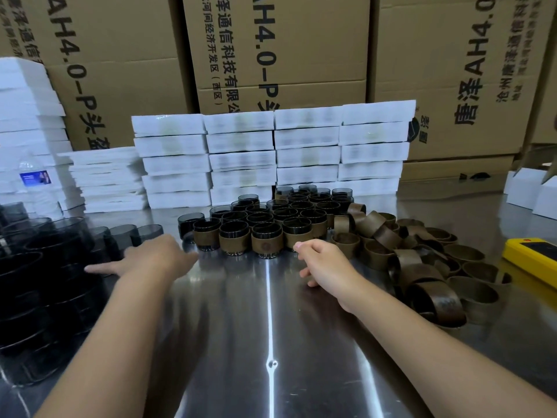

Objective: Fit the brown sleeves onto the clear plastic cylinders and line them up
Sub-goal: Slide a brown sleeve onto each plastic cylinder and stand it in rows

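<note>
The left fingers (pixel 99 269) are stretched out and spread, holding nothing, with the tips at the edge of the bare clear cylinders (pixel 45 267) stacked dark along the table's left side. The right fingers (pixel 301 245) are loosely curled and empty, just in front of the nearest row of sleeved cylinders (pixel 266 242). From there, my left hand (pixel 156 254) hovers low over the steel table (pixel 271 327), blurred, and my right hand (pixel 325 263) sits between the finished block and the heap of loose brown sleeves (pixel 422 267) further right. I judge this is the gap between pieces: one unit placed, the next not yet picked. The next move calls for the left to close round one bare cylinder and the right to swing over for a single sleeve without dragging its neighbours, then bring both together at centre. Behind everything stand white boxes (pixel 241 152) and cardboard cartons (pixel 286 55).
</note>
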Tool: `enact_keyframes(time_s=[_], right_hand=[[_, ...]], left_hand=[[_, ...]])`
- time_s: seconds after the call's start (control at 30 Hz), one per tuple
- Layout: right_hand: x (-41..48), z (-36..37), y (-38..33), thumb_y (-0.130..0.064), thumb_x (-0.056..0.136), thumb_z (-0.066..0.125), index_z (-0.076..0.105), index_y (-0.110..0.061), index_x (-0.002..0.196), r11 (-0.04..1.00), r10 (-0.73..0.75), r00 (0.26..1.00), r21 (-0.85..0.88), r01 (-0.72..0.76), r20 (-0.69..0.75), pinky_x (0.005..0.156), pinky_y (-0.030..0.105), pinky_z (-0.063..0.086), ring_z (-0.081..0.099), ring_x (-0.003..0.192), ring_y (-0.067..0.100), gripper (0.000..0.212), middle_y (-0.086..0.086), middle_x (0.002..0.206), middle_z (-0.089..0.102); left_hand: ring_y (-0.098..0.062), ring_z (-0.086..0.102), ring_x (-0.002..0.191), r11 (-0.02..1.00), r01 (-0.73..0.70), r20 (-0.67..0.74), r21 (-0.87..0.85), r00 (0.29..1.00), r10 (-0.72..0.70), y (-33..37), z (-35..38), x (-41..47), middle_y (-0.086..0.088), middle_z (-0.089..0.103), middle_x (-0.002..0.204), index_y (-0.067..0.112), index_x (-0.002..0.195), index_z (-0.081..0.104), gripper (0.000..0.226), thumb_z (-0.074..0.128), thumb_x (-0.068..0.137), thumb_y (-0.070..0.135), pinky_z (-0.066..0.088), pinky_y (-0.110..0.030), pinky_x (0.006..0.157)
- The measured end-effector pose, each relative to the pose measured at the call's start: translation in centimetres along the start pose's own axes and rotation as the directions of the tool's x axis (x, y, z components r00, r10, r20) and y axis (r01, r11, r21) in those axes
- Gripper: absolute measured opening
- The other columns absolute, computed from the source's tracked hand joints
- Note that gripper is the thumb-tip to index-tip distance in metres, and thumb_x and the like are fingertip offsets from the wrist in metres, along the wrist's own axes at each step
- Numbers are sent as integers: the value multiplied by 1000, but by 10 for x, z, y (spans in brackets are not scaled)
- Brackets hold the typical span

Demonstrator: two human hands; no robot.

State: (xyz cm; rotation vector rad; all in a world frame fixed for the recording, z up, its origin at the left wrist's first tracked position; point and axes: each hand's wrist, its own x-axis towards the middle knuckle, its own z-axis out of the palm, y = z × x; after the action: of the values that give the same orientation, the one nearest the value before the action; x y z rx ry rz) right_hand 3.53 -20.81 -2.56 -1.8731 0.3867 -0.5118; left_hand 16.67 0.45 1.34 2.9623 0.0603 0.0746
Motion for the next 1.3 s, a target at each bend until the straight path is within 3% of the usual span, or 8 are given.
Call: enact_keyframes(time_s=[0.1,0.33,0.43,0.53,0.77,0.93,1.1,1.3], right_hand=[[0,0,0,-35,95,46,63,-3,99,1000,-6,1000,-15,6,-1,72,33,50,58,69,16,35,-2,71,58],[0,-1,2,-36,95,46,64,-17,89,995,-32,1000,-97,31,1,83,38,51,62,85,16,26,-9,80,60],[-1,-2,2,-37,94,47,60,-29,94,943,-74,996,-329,53,-51,84,31,46,57,100,17,16,-6,104,58],[-2,-9,0,-36,93,44,55,-26,118,781,-128,980,-625,5,-152,77,31,41,55,107,24,29,0,126,45],[-5,-16,-3,-39,90,48,46,-18,130,588,-224,948,-807,-52,-225,96,36,37,34,121,27,45,7,132,40],[-4,-22,0,-45,88,53,44,-15,128,529,-131,962,-838,-137,-240,96,37,37,34,122,31,50,10,133,35],[-3,-26,0,-42,90,52,42,-13,129,522,-78,976,-842,-133,-203,94,38,38,33,122,32,50,11,132,34],[-3,-16,0,-30,89,57,37,-14,135,673,-112,988,-739,-3,-107,100,35,36,33,125,30,53,12,134,35]], left_hand=[[-37,48,126,999,-44,89,-30,995,47,-14,7,20,-13,53,136,8,133,51,68,57,86,57,34,-55,108],[-33,58,107,997,-68,95,-24,993,70,-8,10,11,-10,61,116,10,123,57,61,55,85,57,44,-45,101],[-30,58,112,986,-160,102,41,983,155,6,10,-7,-6,58,127,17,132,52,63,51,85,60,44,-46,101],[-29,54,120,946,-316,77,75,947,311,26,15,-28,-4,50,138,30,142,39,67,50,85,64,43,-46,102],[-9,53,89,624,-758,-106,-188,648,755,50,27,-57,13,24,115,47,146,17,80,64,81,55,49,-32,83],[6,36,108,389,-838,-178,-381,480,859,55,33,-59,27,18,110,50,143,26,88,79,72,45,35,-10,91],[-4,17,131,445,-851,-197,-280,505,840,56,42,-53,15,9,146,40,145,32,82,77,76,41,21,-22,110],[-12,23,139,516,-829,-131,-213,548,826,54,44,-45,5,26,149,35,141,40,56,63,91,31,17,-13,100]])
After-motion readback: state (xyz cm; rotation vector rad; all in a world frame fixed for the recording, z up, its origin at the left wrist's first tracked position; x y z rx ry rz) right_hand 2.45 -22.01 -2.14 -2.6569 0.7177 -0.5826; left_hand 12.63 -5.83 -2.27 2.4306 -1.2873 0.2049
